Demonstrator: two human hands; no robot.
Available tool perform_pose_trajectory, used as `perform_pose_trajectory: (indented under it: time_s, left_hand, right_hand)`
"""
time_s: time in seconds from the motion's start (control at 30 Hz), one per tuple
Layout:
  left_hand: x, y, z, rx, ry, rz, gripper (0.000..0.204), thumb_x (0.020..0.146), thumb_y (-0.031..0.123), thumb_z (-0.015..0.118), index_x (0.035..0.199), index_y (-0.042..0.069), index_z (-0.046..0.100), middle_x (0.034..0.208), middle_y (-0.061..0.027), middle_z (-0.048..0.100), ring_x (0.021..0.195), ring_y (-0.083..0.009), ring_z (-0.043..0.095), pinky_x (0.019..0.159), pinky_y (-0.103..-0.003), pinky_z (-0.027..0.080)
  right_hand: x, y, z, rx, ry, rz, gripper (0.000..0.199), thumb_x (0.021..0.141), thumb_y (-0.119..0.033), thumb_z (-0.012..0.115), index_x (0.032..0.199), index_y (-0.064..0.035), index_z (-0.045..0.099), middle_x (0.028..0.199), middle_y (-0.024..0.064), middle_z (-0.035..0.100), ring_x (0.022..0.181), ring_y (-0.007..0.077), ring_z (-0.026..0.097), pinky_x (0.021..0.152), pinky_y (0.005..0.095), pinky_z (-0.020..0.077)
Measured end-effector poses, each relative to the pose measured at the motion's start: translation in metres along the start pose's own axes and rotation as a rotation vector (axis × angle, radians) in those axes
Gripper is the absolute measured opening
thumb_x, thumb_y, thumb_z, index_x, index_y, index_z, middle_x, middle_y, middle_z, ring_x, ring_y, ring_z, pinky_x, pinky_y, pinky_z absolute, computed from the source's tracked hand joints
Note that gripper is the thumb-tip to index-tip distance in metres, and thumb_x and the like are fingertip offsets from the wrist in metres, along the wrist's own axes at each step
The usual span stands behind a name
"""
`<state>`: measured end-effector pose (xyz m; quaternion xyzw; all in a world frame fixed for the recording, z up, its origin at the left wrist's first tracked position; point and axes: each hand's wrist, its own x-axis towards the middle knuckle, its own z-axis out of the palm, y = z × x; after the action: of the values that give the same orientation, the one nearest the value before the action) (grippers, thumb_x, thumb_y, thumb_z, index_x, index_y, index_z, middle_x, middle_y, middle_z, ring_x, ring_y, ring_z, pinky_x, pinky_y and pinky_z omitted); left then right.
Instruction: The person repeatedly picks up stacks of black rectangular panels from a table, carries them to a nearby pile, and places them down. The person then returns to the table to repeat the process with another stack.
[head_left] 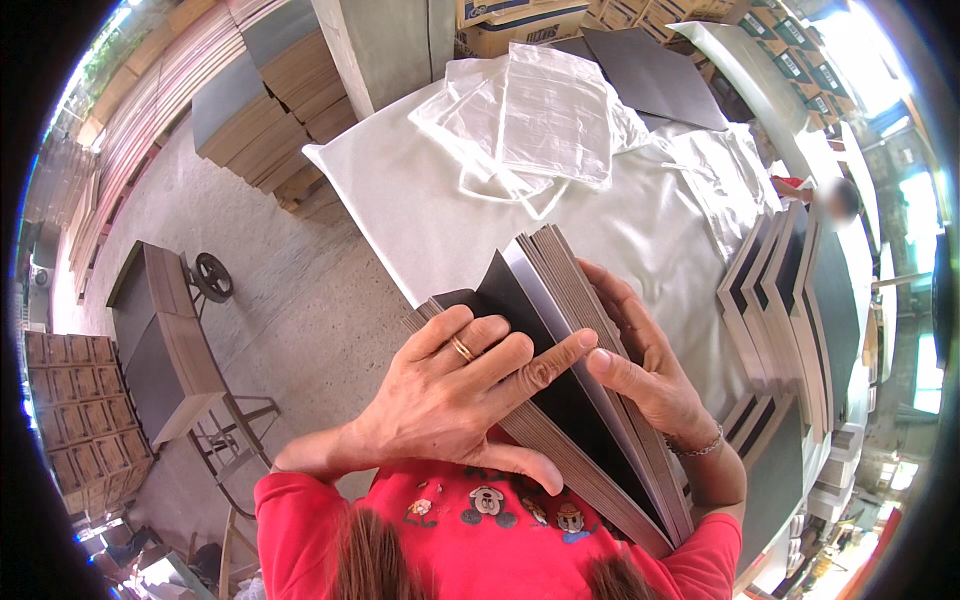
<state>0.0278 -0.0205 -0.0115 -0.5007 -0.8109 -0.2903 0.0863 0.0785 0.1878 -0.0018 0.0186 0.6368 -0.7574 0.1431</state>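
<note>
A thick stack of dark-faced boards [567, 340] with grey-brown edges leans against my red shirt, fanned apart by a wedge-shaped gap showing a black face and a pale one. My left hand [450, 385] lies across the left part of the stack, three fingers curled over it, their tips hidden. Its index finger stretches to the right part, almost meeting my right thumb; its thumb rests lower on the board edges. Wrapped round the right part, my right hand [650, 375] has its fingers on the outer side and its thumb on the edges.
A white-covered table [385, 165] carries clear plastic bags [555, 120], dark sheets [655, 75] and angled board stacks [790, 300] at right. Board piles [270, 110] and a board-laden cart [165, 340] stand left, near stacked cartons [85, 410]. Another person [795, 188] is at far right.
</note>
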Motion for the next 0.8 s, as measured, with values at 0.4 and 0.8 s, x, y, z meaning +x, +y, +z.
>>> perform_pose_trajectory:
  time_s: [0.4, 0.8]
  left_hand:
    - [-0.0044, -0.0017, -0.0093, -0.023, -0.056, 0.026, 0.091, 0.065, 0.07, 0.057, 0.131, 0.008, 0.053, 0.082, -0.0007, 0.044, 0.081, -0.0161, 0.047, 0.08, -0.03, 0.038]
    - [-0.0077, 0.0007, -0.0014, 0.012, 0.022, -0.007, 0.102, 0.046, 0.078, 0.055, 0.124, 0.013, 0.062, 0.079, -0.0002, 0.041, 0.076, -0.0171, 0.046, 0.073, -0.033, 0.037]
  right_hand:
    - [-0.0008, 0.0021, 0.0008, 0.01, 0.018, 0.007, 0.071, 0.088, -0.024, 0.063, 0.144, -0.0032, 0.024, 0.137, 0.015, 0.04, 0.13, 0.0208, 0.036, 0.108, 0.0359, 0.028]
    - [-0.0012, 0.0038, 0.0005, -0.027, 0.032, 0.015, 0.07, 0.089, -0.026, 0.063, 0.144, -0.0042, 0.025, 0.137, 0.0171, 0.04, 0.131, 0.0238, 0.036, 0.108, 0.0388, 0.0293]
